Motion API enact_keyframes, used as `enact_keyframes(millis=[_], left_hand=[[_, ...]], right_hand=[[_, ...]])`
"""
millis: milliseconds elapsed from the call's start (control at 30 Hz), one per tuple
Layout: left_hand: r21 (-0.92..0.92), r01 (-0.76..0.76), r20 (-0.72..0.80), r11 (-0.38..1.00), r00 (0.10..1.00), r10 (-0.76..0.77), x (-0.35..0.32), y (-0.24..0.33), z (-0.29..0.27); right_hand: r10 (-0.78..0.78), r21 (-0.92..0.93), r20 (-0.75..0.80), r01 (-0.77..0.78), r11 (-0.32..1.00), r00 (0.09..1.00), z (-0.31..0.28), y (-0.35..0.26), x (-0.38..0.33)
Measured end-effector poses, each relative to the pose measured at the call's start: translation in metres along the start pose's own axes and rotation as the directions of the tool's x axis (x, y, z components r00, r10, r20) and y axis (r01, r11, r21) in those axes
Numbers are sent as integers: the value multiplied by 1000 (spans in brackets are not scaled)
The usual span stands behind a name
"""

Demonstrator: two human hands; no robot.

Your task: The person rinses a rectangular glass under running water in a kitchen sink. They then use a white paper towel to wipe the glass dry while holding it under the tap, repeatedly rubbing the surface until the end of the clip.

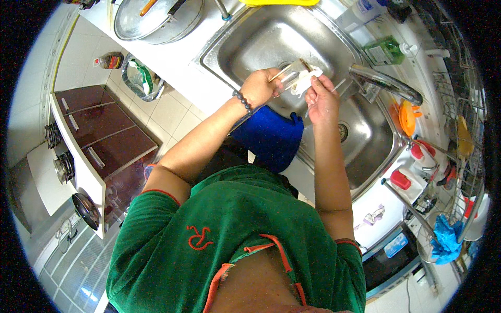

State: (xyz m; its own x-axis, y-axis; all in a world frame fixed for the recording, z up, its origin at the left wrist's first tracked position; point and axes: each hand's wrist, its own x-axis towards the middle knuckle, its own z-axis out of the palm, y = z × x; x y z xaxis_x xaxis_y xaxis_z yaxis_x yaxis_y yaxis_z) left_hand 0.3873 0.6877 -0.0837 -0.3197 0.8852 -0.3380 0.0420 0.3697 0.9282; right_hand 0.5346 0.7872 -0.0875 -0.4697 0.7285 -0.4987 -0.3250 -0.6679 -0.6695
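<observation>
Over the double-bowl steel sink (232, 49), my left hand (261, 87) is closed around a clear, see-through piece (288, 78) that looks like a small glass or plastic container. A thin light stick (279, 73) slants beside its fingers. Opposite it, my right hand (323, 100) pinches a crumpled white piece (304, 82), perhaps cloth or tissue, which meets the clear piece. Something brown and narrow (306, 64) shows at the far end. Another pale thin strip passes by my right hand; what it belongs to cannot be made out.
A blue cloth (271, 136) hangs over the sink's near edge. The curved faucet (386, 83) is to the right, with a green bottle (385, 51) behind it. At the far left stands a lidded pot (156, 23). A lined bin (143, 78) is on the floor.
</observation>
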Motion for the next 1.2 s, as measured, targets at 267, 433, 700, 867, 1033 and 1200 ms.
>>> enact_keyframes(millis=[267,433,700,867,1033,1200], left_hand=[[246,-26,31,969,999,19,8,11,-12],[208,106,69,972,990,-122,5,31,-13],[-267,123,281,956,959,-45,20,12,-7],[-232,31,307,972,951,43,19,18,-4],[-92,53,294,994,956,-23,20,17,0],[-28,19,301,999,954,-10,23,23,13]], right_hand=[[-100,-120,-44,94,988,994,1,2,-3],[-95,-194,-20,89,977,995,-6,-2,-10],[-97,-157,-9,95,983,995,-2,-7,-19],[-142,-153,1,140,978,990,-12,-6,-21],[-125,-267,1,120,956,992,-12,-8,-24],[-27,-207,7,28,978,1000,-7,-3,-22]])
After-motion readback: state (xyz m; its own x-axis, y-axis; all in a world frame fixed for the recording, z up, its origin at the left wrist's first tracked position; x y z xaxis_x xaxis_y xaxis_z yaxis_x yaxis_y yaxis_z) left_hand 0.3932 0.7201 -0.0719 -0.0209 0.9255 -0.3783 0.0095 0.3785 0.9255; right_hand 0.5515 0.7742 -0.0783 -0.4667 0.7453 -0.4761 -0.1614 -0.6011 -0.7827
